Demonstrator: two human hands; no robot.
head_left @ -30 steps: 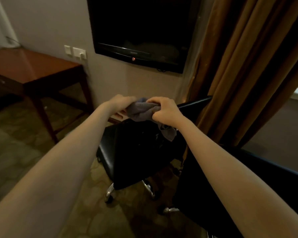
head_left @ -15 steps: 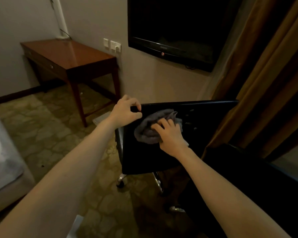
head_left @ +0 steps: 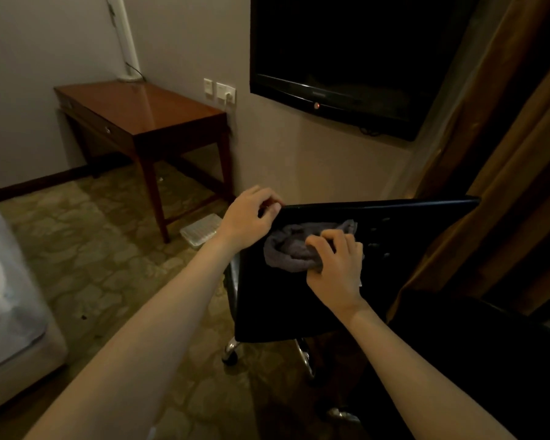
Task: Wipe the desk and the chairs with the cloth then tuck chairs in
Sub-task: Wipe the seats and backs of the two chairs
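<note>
A black wheeled chair (head_left: 299, 300) stands in front of me with its backrest facing me. My left hand (head_left: 250, 217) grips the top left corner of the backrest. My right hand (head_left: 334, 265) holds a bunched grey cloth (head_left: 289, 249) against the back of the backrest, fingers curled on it. A brown wooden desk (head_left: 159, 109) stands against the wall at the far left. A second black chair (head_left: 489, 360) fills the lower right, mostly dark.
A wall-mounted television (head_left: 346, 58) hangs above the chair. Brown curtains (head_left: 505, 154) hang at the right. A bed corner (head_left: 10, 296) sits at the left edge. A small clear plastic box (head_left: 200, 231) lies on the patterned floor beside the desk leg.
A second ago both hands held the cloth above the chair seat. The chair now has its backrest towards me, my left hand on its top corner, the cloth pressed on the backrest.
</note>
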